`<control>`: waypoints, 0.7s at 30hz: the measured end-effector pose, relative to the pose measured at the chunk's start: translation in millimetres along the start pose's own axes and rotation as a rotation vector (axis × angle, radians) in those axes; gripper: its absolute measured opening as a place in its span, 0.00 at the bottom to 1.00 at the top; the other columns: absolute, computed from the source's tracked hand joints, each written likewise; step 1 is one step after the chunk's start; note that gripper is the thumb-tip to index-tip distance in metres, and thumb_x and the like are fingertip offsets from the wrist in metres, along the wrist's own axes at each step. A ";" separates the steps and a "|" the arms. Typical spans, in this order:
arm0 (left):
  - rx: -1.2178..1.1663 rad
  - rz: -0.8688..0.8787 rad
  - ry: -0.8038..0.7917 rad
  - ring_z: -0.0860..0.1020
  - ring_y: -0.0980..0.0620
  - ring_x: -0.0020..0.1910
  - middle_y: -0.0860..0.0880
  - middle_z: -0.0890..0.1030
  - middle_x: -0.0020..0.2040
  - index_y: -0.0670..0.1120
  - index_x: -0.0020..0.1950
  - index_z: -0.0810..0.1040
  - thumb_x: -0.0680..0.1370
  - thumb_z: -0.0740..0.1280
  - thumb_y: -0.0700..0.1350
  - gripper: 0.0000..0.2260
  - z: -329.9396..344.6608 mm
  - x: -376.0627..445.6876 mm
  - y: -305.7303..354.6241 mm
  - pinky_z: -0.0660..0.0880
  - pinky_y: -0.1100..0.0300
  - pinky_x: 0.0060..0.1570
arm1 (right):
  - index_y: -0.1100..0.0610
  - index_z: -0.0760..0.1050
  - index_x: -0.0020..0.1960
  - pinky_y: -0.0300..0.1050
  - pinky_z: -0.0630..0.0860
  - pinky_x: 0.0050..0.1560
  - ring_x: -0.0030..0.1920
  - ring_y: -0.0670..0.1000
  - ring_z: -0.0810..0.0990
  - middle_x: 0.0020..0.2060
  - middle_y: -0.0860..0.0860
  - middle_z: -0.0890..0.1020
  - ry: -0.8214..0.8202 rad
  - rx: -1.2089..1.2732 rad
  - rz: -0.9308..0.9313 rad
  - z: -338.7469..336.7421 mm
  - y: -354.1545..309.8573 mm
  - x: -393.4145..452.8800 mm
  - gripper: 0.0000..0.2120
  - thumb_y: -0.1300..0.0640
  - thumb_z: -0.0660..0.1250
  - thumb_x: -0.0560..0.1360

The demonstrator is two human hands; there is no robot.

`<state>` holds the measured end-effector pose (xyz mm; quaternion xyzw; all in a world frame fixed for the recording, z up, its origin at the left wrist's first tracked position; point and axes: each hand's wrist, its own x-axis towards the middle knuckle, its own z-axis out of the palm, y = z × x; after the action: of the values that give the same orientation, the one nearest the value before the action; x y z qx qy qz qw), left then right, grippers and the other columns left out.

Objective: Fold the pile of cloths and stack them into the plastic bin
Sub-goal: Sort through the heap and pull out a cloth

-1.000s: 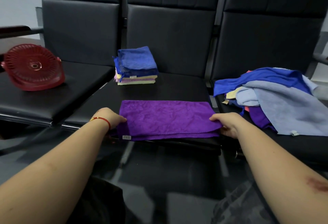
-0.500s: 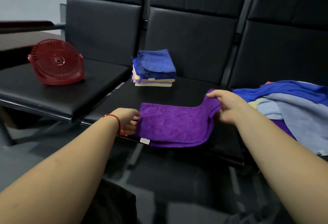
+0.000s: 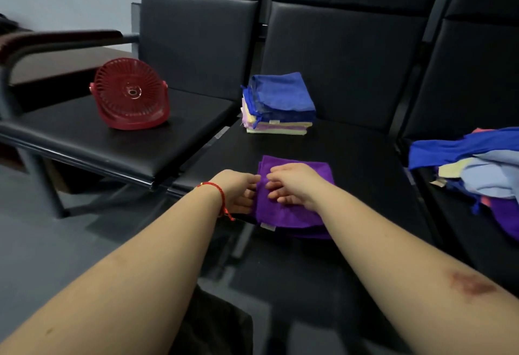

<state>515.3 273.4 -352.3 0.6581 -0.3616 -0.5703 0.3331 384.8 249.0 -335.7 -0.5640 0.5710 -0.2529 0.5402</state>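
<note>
A purple cloth (image 3: 289,214) lies folded to a small square near the front edge of the middle black seat (image 3: 359,158). My left hand (image 3: 238,189), with a red string on its wrist, pinches the cloth's left edge. My right hand (image 3: 295,183) rests on top of the cloth with its fingers loosely spread toward the left edge. A stack of folded cloths (image 3: 280,101), blue on top and yellow and pink below, sits at the back of the same seat. An unfolded pile of cloths (image 3: 483,169) in blue, light blue, yellow and purple covers the right seat.
A red round plastic item with a slatted face (image 3: 132,93) stands tilted on the left seat (image 3: 84,135). Tall black backrests close off the rear. A dark armrest (image 3: 56,40) juts out at the far left. Grey floor lies below the seats.
My right hand carried the cloth's right edge over to the left, halving the long purple strip into a square. My left hand stayed at the left edge. The view shifted left.
</note>
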 end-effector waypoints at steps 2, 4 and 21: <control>0.047 0.036 0.017 0.77 0.49 0.38 0.45 0.77 0.40 0.39 0.57 0.76 0.78 0.66 0.50 0.16 -0.7 3.7 -0.5 0.76 0.56 0.41 | 0.56 0.76 0.56 0.40 0.76 0.35 0.36 0.49 0.79 0.42 0.51 0.80 0.143 -0.185 -0.145 -16.7 3.0 4.9 0.09 0.61 0.61 0.78; 0.118 0.078 0.052 0.77 0.50 0.37 0.45 0.77 0.39 0.39 0.56 0.76 0.77 0.68 0.50 0.16 2.1 3.1 0.5 0.77 0.58 0.37 | 0.53 0.74 0.64 0.45 0.75 0.55 0.54 0.51 0.78 0.55 0.51 0.79 0.313 -0.583 -0.287 -34.6 12.8 8.3 0.15 0.54 0.62 0.78; 0.379 0.301 0.059 0.73 0.51 0.42 0.45 0.73 0.63 0.54 0.67 0.73 0.77 0.63 0.38 0.20 20.1 1.7 3.7 0.73 0.62 0.32 | 0.57 0.74 0.56 0.43 0.69 0.35 0.41 0.52 0.77 0.41 0.51 0.76 0.390 -0.789 0.246 -79.3 34.1 -16.0 0.21 0.41 0.66 0.74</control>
<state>495.2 269.5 -352.5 0.6638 -0.5462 -0.4170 0.2952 297.1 246.3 -338.2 -0.5967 0.7773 -0.0515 0.1925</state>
